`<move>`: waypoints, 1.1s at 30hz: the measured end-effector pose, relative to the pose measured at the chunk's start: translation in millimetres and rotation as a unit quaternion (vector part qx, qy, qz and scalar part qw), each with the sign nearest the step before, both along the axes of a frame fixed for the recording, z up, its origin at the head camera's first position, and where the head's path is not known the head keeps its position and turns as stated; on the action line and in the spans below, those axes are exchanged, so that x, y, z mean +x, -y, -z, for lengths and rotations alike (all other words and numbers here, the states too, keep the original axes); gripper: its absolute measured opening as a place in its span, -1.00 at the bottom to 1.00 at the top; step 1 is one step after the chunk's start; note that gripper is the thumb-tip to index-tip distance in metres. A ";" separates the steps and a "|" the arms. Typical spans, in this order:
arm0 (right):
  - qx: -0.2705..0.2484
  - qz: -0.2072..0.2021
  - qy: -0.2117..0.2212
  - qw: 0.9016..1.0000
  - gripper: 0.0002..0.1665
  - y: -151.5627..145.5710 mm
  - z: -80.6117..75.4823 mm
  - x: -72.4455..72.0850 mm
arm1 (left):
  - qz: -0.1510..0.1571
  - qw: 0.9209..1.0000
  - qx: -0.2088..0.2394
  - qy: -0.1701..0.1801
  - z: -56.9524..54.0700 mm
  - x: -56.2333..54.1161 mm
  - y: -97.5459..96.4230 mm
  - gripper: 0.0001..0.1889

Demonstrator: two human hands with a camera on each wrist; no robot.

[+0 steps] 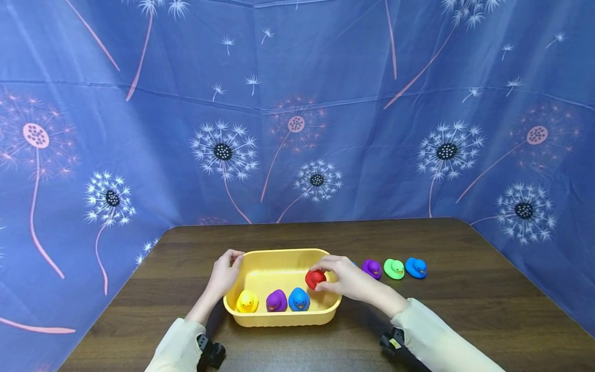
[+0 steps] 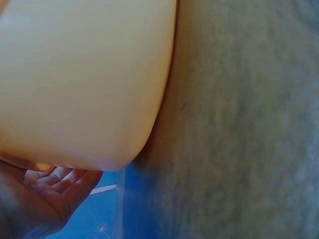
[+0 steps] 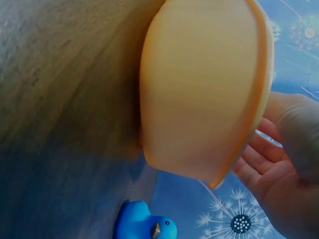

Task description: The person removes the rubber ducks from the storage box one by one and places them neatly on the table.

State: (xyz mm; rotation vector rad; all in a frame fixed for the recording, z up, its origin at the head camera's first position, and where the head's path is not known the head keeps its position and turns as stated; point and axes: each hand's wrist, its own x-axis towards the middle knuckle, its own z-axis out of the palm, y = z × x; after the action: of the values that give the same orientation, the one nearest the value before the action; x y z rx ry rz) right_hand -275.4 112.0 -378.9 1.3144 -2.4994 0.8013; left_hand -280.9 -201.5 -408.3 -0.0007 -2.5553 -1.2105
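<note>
At the bottom of the head view we see two pale sleeves (image 1: 448, 341), with a small black camera (image 1: 211, 351) at the left wrist and another black camera (image 1: 392, 341) at the right. Past them, on the dark wood-grain table (image 1: 465, 310), a yellow plastic tub (image 1: 283, 320) with rounded corners sits at the lower centre. Inside, along its near wall, we count three toy ducks from left to right: a yellow duck (image 1: 247, 301), a purple duck (image 1: 277, 300) and a blue duck (image 1: 299, 299), the last two close together.

Behind these, towards the tub's right end, we find the red duck (image 1: 316, 279), pinched between the thumb and fingers of the right hand (image 1: 346, 278), which reaches over the rim; we cannot tell whether the duck touches the tub floor. The left hand (image 1: 225, 269), fingers bent, grips the rim at the tub's far left corner.

Right of the tub we see a second purple duck (image 1: 372, 268), a green duck (image 1: 394, 269) and another blue duck (image 1: 416, 268) in a row, with a further bit of blue mostly hidden behind the right hand. Farthest off hangs a blue cloth (image 1: 362, 196) printed with dandelions.
</note>
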 end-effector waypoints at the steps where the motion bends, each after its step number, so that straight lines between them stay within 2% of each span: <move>1: -0.008 -0.002 -0.004 1.000 -0.61 -0.7 -1.2 0.1 | 0.000 1.000 0.000 0.001 0.3 0.0 0.2 -0.80; 9: -0.045 0.004 -0.010 0.999 -0.51 -6.4 -13.9 3.4 | 0.002 1.000 0.000 0.002 1.6 0.7 0.1 -0.80; 18: -0.061 0.016 0.007 0.998 -0.55 -21.2 -29.7 6.6 | 0.002 1.000 0.005 0.001 2.4 1.3 -1.4 -0.80; 23: -0.063 0.028 0.006 0.998 -0.56 -32.0 -31.8 6.7 | 0.003 1.000 0.005 -0.002 1.2 0.4 -1.8 -0.80; 33: -0.065 0.052 -0.030 0.996 -0.54 -50.9 -32.1 7.8 | -0.001 1.000 0.002 0.002 -0.5 -1.3 0.8 -0.80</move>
State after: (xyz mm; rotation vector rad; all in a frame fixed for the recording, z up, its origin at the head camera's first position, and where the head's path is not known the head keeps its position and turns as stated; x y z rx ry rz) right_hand -267.6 162.8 -346.9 1.1375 -2.4025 0.8714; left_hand -282.2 -202.4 -407.8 0.0056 -2.5542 -1.2164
